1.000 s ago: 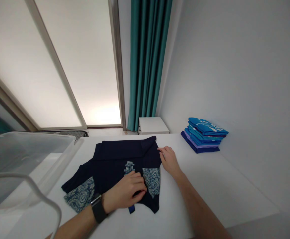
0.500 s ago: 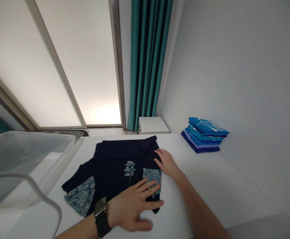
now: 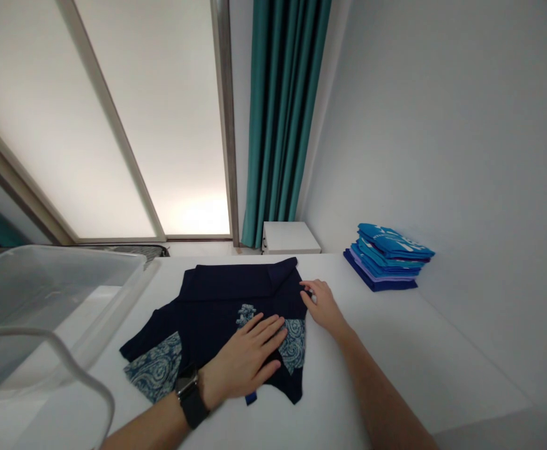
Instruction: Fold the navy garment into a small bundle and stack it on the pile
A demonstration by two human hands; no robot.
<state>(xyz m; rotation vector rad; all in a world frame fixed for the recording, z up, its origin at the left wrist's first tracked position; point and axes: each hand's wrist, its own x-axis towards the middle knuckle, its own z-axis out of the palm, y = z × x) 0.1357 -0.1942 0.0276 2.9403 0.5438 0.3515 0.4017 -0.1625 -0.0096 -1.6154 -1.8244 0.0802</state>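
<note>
Lying front up on the white table, the dark garment occupied the stretch of surface directly before the person, presumably so that both hands could reach it without stretching. The left hand rested palm down over its lower middle, fingers extended and slightly parted, gripping nothing; this posture appeared to spread pressure across the cloth and limit sliding. A wristwatch was worn on the same arm. The right hand was positioned at the garment's right edge, fingers bent. Whether the fingertips pinched the fabric or merely touched it could not be determined; the position suited control of that edge.

One patterned panel lay at the garment's left side and a second patterned panel at its right, beside the left hand's fingertips. The upper portion lay doubled over, with a diagonal crease near the far right corner.

The folded stack stood at the far right near the wall, well apart from the garment, which probably kept the working area unobstructed. The clear bin stood to the left, likewise outside the hands' immediate area.
</note>
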